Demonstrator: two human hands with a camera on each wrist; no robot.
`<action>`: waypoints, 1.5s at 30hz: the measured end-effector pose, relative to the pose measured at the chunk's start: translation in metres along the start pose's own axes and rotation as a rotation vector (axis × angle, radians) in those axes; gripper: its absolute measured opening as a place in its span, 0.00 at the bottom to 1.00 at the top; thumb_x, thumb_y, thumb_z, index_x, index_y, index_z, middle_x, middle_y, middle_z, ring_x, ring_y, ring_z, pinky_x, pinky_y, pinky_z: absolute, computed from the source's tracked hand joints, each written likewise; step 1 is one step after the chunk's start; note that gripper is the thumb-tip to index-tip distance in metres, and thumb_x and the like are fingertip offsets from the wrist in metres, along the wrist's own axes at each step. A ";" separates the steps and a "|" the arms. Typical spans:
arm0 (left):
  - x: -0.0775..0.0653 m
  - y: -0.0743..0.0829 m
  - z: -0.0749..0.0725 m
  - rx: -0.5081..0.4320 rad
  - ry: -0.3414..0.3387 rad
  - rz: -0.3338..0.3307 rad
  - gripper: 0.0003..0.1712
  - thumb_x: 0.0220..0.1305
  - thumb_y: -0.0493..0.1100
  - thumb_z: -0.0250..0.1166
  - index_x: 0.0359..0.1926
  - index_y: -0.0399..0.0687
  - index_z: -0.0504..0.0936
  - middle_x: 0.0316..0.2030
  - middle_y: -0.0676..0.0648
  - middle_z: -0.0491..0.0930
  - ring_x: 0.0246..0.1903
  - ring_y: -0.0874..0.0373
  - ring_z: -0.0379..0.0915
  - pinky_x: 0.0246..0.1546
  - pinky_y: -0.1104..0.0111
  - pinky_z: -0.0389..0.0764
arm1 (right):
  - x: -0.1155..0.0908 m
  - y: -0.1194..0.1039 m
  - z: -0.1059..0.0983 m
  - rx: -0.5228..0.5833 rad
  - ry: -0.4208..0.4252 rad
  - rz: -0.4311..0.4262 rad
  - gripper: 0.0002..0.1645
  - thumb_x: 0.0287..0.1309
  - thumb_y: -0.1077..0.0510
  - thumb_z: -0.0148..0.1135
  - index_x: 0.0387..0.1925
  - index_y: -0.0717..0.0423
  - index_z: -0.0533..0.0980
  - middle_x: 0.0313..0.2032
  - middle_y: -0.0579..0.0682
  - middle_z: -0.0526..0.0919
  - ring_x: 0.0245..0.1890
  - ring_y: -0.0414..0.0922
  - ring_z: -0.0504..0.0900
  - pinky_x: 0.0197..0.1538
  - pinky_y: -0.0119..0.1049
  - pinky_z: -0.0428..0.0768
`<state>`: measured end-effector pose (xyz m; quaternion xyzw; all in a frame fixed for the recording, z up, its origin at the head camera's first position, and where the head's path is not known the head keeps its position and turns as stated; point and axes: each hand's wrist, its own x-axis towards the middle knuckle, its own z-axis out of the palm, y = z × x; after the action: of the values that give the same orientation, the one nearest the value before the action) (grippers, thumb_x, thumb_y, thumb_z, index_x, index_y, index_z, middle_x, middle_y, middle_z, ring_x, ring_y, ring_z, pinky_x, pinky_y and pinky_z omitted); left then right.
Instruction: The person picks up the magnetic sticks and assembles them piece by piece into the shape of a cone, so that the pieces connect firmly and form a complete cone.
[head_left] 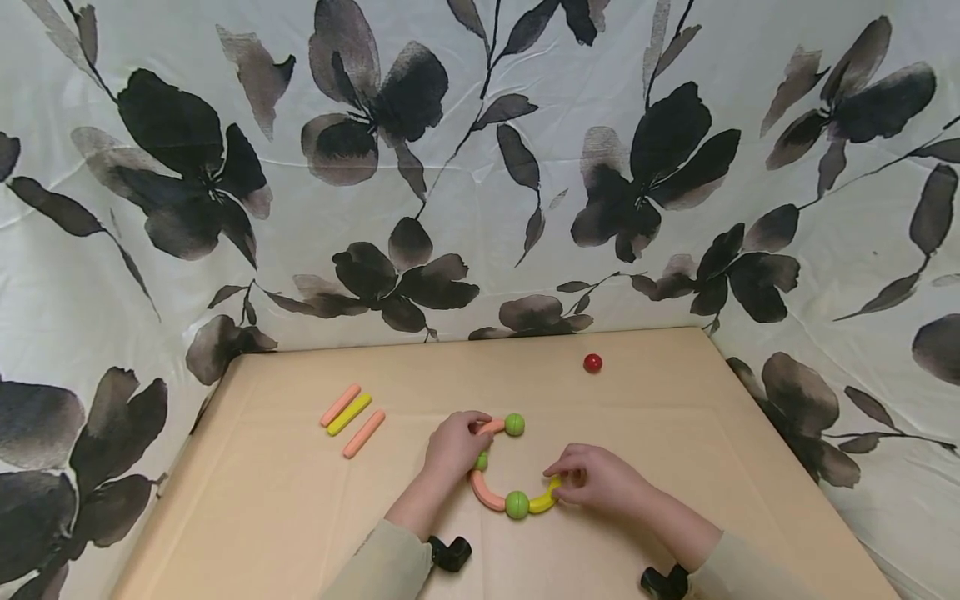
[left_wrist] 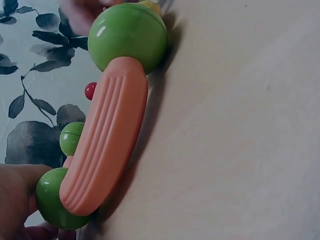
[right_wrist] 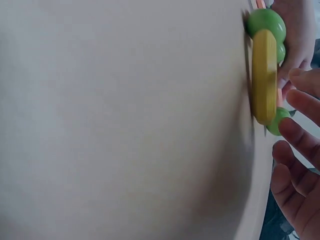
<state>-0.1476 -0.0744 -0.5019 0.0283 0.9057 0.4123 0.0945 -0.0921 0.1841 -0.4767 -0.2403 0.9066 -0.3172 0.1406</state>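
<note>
Green balls and curved rods form an open C-shaped chain on the table. My left hand (head_left: pixel 452 446) is at the chain's left side, pinching the upper pink curved rod (head_left: pixel 492 426) beside a green ball (left_wrist: pixel 55 200). Another green ball (head_left: pixel 514 425) ends the chain at the top. A lower pink curved rod (left_wrist: pixel 112 135) runs to the bottom green ball (head_left: pixel 517 505), which joins a yellow curved rod (right_wrist: pixel 264 75). My right hand (head_left: pixel 600 479) is next to the yellow rod's free end, fingers loosely bent and apart from it in the right wrist view.
Two straight pink rods (head_left: pixel 364 434) and a straight yellow rod (head_left: pixel 349 415) lie at the left of the tan table (head_left: pixel 675 400). A red ball (head_left: pixel 593 363) sits near the back edge. Flower-patterned cloth (head_left: pixel 525 275) hangs behind and at the sides.
</note>
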 end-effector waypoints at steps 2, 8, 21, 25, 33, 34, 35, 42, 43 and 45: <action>0.001 0.000 0.000 -0.003 0.000 -0.002 0.16 0.60 0.46 0.69 0.50 0.53 0.86 0.34 0.54 0.78 0.30 0.58 0.71 0.33 0.63 0.73 | -0.004 -0.001 0.003 0.012 -0.008 -0.002 0.14 0.54 0.53 0.74 0.45 0.44 0.87 0.35 0.35 0.80 0.31 0.37 0.74 0.35 0.29 0.73; 0.003 -0.002 -0.001 -0.006 0.001 -0.012 0.15 0.60 0.45 0.69 0.49 0.54 0.86 0.32 0.54 0.77 0.28 0.59 0.71 0.30 0.64 0.72 | -0.006 -0.002 0.008 0.017 -0.049 0.000 0.15 0.55 0.51 0.74 0.45 0.43 0.86 0.35 0.32 0.78 0.32 0.36 0.73 0.35 0.29 0.73; 0.004 -0.002 0.000 -0.005 -0.001 -0.018 0.15 0.61 0.46 0.69 0.49 0.55 0.86 0.33 0.55 0.79 0.31 0.58 0.72 0.35 0.63 0.74 | 0.009 0.005 0.010 -0.205 -0.061 -0.091 0.11 0.59 0.49 0.70 0.44 0.40 0.86 0.32 0.28 0.76 0.29 0.29 0.71 0.37 0.30 0.75; 0.004 -0.003 0.000 -0.004 -0.004 -0.012 0.14 0.60 0.45 0.69 0.48 0.55 0.87 0.34 0.55 0.80 0.33 0.58 0.73 0.38 0.61 0.76 | 0.016 0.011 0.006 -0.256 -0.049 -0.085 0.13 0.59 0.50 0.70 0.46 0.40 0.86 0.34 0.29 0.77 0.32 0.30 0.71 0.40 0.32 0.76; 0.002 -0.003 0.002 0.012 -0.003 0.003 0.14 0.60 0.45 0.69 0.48 0.55 0.87 0.38 0.54 0.82 0.40 0.57 0.76 0.44 0.57 0.77 | 0.029 0.017 0.002 -0.285 -0.037 -0.094 0.15 0.61 0.52 0.69 0.50 0.39 0.85 0.39 0.33 0.80 0.38 0.32 0.75 0.46 0.36 0.79; 0.002 -0.003 0.002 0.015 -0.003 0.003 0.14 0.60 0.45 0.69 0.48 0.55 0.87 0.39 0.54 0.83 0.40 0.56 0.76 0.44 0.57 0.77 | 0.030 0.017 0.002 -0.288 -0.031 -0.105 0.15 0.61 0.52 0.69 0.50 0.39 0.85 0.39 0.33 0.80 0.39 0.33 0.75 0.47 0.37 0.79; 0.002 -0.002 0.002 0.017 -0.002 0.006 0.14 0.60 0.45 0.69 0.48 0.55 0.87 0.39 0.54 0.83 0.40 0.56 0.76 0.44 0.57 0.77 | 0.031 0.017 0.001 -0.290 -0.027 -0.116 0.15 0.61 0.52 0.69 0.50 0.39 0.85 0.40 0.34 0.80 0.40 0.33 0.76 0.47 0.37 0.79; 0.002 -0.001 0.002 0.038 -0.007 0.014 0.13 0.60 0.45 0.70 0.47 0.55 0.87 0.39 0.54 0.83 0.40 0.56 0.77 0.42 0.58 0.78 | 0.037 0.015 0.001 -0.298 -0.029 -0.142 0.16 0.62 0.52 0.67 0.52 0.39 0.84 0.44 0.37 0.81 0.43 0.36 0.77 0.51 0.40 0.79; 0.002 -0.002 0.003 0.042 -0.007 0.014 0.13 0.60 0.45 0.70 0.47 0.55 0.87 0.39 0.53 0.83 0.40 0.56 0.77 0.42 0.58 0.78 | 0.038 0.015 0.001 -0.298 -0.033 -0.142 0.16 0.62 0.52 0.67 0.52 0.39 0.84 0.44 0.37 0.81 0.43 0.36 0.77 0.51 0.40 0.79; 0.002 -0.002 0.003 0.045 -0.008 0.009 0.13 0.60 0.46 0.70 0.48 0.55 0.87 0.40 0.53 0.83 0.42 0.55 0.78 0.43 0.57 0.78 | 0.039 0.015 0.000 -0.294 -0.043 -0.140 0.16 0.62 0.53 0.67 0.52 0.39 0.84 0.44 0.37 0.81 0.43 0.36 0.77 0.51 0.39 0.79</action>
<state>-0.1486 -0.0732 -0.5054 0.0363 0.9142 0.3922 0.0955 -0.1303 0.1734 -0.4906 -0.3276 0.9210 -0.1850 0.1007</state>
